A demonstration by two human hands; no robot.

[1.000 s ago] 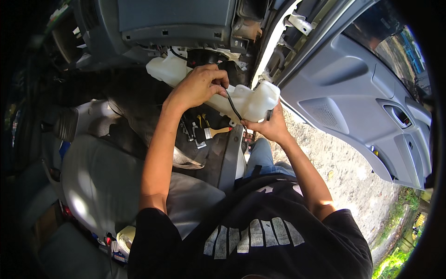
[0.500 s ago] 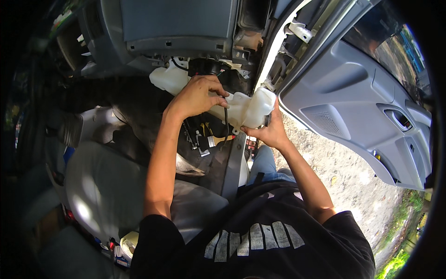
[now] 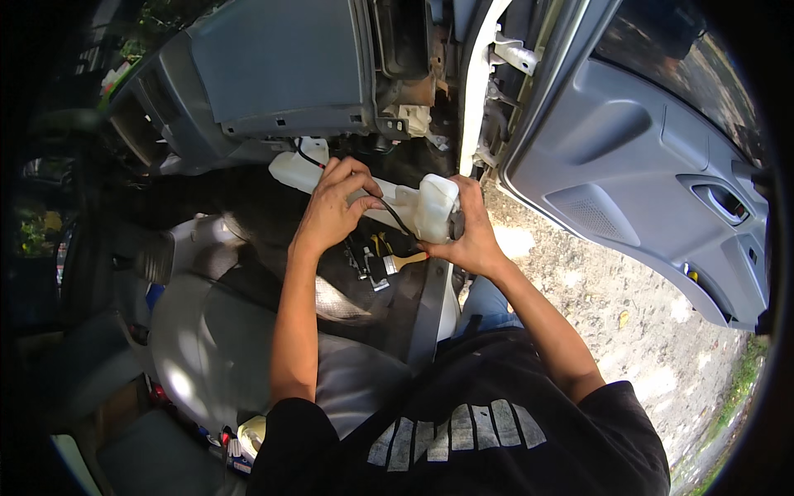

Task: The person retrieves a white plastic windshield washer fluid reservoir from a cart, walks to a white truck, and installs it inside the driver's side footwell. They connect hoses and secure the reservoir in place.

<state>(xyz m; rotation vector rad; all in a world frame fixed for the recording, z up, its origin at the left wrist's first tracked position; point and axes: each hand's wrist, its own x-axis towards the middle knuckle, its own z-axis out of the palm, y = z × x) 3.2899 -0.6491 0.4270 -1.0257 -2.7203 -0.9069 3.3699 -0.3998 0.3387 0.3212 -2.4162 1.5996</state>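
I hold a long white plastic tank (image 3: 432, 202) across the open footwell, under the dashboard. My left hand (image 3: 333, 207) is closed over its middle, pinching a thin black hose (image 3: 393, 217) that runs down along the tank toward its right end. My right hand (image 3: 470, 236) grips that right end, its thumb underneath at the lower end of the hose; some of its fingers are hidden behind the tank. Just below, on the dark floor mat, lie a paintbrush (image 3: 404, 262) with a wooden handle, metal tools (image 3: 362, 266) and something small with yellow handles (image 3: 382, 244).
The grey dashboard (image 3: 277, 62) spans the top. The grey seat (image 3: 211, 339) lies below left, beside a gear lever (image 3: 121, 263). The open door (image 3: 628, 190) stands at the right above sunlit ground (image 3: 628, 347). A metal hinge (image 3: 519, 58) shows on the door frame.
Both hands and the tank appear lower in the view, along with the surroundings. The tank's right end sits slightly further left. The hose's lower end, hanging free half a second ago, is back near my right thumb.
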